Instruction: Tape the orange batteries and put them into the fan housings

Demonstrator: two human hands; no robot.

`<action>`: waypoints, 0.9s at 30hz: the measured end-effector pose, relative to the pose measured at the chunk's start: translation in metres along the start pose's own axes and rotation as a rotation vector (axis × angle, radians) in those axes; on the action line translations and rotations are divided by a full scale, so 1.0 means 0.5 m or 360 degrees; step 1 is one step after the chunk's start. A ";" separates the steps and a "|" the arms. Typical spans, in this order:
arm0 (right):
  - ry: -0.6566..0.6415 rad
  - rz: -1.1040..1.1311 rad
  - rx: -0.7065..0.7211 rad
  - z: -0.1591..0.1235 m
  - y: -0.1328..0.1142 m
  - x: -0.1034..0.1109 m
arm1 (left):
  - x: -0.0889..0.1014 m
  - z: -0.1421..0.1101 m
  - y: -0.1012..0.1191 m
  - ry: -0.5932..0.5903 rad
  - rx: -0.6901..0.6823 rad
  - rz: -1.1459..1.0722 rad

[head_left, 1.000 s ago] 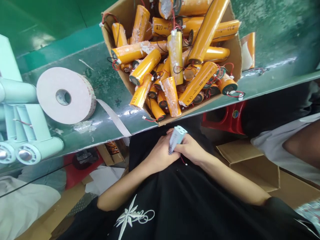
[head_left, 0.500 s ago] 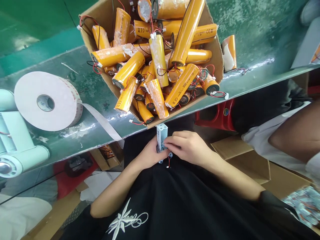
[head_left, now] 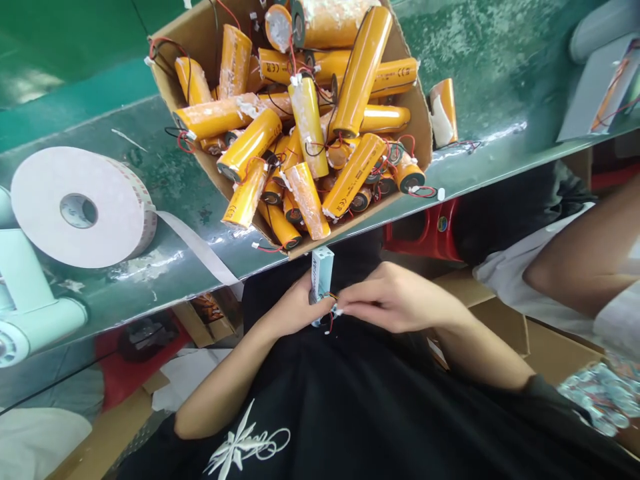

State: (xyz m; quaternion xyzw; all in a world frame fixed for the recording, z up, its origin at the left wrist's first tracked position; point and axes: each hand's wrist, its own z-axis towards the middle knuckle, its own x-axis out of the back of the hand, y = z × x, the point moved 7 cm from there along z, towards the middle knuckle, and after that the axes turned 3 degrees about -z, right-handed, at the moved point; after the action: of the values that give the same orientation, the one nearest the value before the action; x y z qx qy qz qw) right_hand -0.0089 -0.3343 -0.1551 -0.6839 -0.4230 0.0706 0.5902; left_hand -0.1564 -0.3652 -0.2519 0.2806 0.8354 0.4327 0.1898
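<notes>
A light-blue battery pack [head_left: 323, 270] with dark lettering stands upright in front of my body, just below the table edge. My left hand [head_left: 296, 305] is wrapped round its lower part, thumb across the front. Thin wires come off the pack near my thumb, one ending in a small white connector [head_left: 327, 332]. The fingers of my right hand [head_left: 387, 300] are pinched beside the pack on a wire with a whitish tip [head_left: 339, 311]. My fingers partly hide what they grip.
A cardboard box [head_left: 425, 127] full of orange cylindrical battery packs [head_left: 355, 173] stands on the green table [head_left: 480, 87]. One orange pack [head_left: 444, 112] stands right of it. A white tape roll [head_left: 47, 207] lies left. Another person's leg [head_left: 570, 247] is at right, near open cartons [head_left: 550, 353].
My right hand has drawn back slightly from the blue pack's front, pulling the wire out to the right. My left hand keeps its hold. The whole view has shifted a little.
</notes>
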 end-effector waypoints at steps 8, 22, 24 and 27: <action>0.0038 -0.1009 -0.0870 -0.131 0.167 0.133 | 0.006 -0.006 0.003 -0.0115 0.0021 -0.0117; 0.0624 -0.0995 -0.0590 -0.088 0.076 0.261 | 0.023 -0.005 -0.028 -0.0059 0.0032 0.0030; 0.1001 -0.0921 -0.0497 -0.078 0.059 0.305 | 0.024 -0.002 -0.035 -0.0056 0.0043 0.0038; 0.1313 -0.0986 -0.0483 -0.041 0.063 0.346 | 0.020 0.002 -0.046 -0.0053 0.0075 0.0070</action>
State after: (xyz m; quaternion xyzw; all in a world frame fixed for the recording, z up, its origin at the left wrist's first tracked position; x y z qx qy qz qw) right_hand 0.1281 -0.2334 -0.1069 -0.5757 -0.3434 -0.4432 0.5952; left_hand -0.1705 -0.3687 -0.2722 0.3104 0.8357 0.4124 0.1875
